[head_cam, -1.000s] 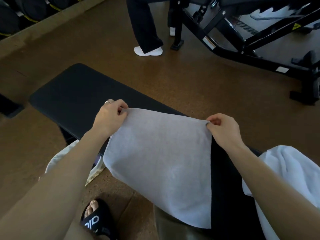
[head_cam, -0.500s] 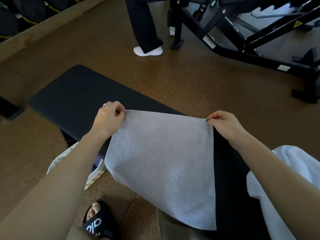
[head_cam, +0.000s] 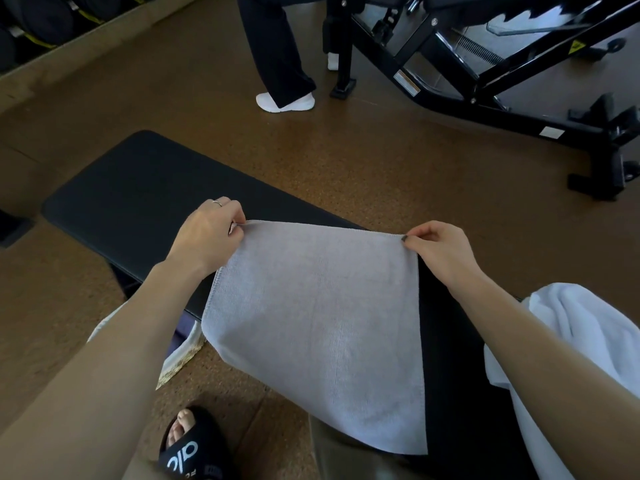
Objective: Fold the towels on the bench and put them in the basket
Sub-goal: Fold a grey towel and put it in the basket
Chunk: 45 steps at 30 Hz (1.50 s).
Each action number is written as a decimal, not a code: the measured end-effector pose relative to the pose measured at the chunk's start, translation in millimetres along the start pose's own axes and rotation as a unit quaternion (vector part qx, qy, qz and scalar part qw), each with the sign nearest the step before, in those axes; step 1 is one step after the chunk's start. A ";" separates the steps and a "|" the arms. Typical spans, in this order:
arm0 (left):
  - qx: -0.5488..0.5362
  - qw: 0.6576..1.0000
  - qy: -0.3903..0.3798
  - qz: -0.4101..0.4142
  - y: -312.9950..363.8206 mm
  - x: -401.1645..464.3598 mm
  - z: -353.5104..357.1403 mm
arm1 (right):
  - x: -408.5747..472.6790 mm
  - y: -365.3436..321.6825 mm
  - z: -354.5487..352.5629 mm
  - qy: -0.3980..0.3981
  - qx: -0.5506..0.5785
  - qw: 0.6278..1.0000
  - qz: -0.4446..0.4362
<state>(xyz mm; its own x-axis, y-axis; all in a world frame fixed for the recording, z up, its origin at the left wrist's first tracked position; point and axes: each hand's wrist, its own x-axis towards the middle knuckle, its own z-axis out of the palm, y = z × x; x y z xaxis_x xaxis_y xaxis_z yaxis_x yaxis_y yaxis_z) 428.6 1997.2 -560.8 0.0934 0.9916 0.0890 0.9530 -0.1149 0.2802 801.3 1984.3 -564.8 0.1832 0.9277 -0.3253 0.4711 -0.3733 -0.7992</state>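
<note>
The grey towel [head_cam: 322,323] is held up over the near part of the desk [head_cam: 138,202], spread flat like a sheet, with its lower edge hanging past the desk's near side toward the person's lap. The left hand [head_cam: 207,233] pinches the far-left corner, the right hand [head_cam: 440,247] pinches the far-right corner, so both are grasping the towel and the top edge is pulled fairly taut between them.

My take on doing this fold well: keep that top edge tight and level, lay the cloth down onto the desk pad without letting it bunch, then bring the two pinched corners to meet the two loose ones so the edges line up. It's a thin, floppy cloth, so I'd smooth it before each fold or it'll go in lopsided.

Counts from what I can see:
- grey towel: one, in the hands
- white towel [head_cam: 581,341]: one rumpled heap on the desk, right of the grey one, might be more than one in there, can't tell
- pale cloth thing [head_cam: 180,355] on the floor left of the towel, below the desk edge: one, possibly the basket, not sure
- hands: two
</note>
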 end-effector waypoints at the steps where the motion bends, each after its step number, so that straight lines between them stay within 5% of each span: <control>1: -0.001 1.000 0.001 -0.004 0.5 0.9 0.2 | 0.0 0.5 -0.1 0.001 -0.001 1.000 -0.001; 24: -0.127 0.985 -0.013 -0.119 -7.5 5.7 -2.8 | 3.7 3.0 1.9 0.033 0.019 0.999 0.019; 45: -0.050 0.995 -0.043 -0.072 -3.0 14.7 -0.5 | 7.6 4.2 2.6 0.048 0.047 0.997 0.033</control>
<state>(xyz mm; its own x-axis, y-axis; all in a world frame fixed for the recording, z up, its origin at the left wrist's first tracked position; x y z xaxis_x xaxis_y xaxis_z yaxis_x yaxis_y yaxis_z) 427.0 2012.2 -559.8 -0.0142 0.9991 -0.0401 0.9255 0.0283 0.3777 802.4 1989.7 -571.9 0.2949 0.8959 -0.3324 0.3738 -0.4282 -0.8227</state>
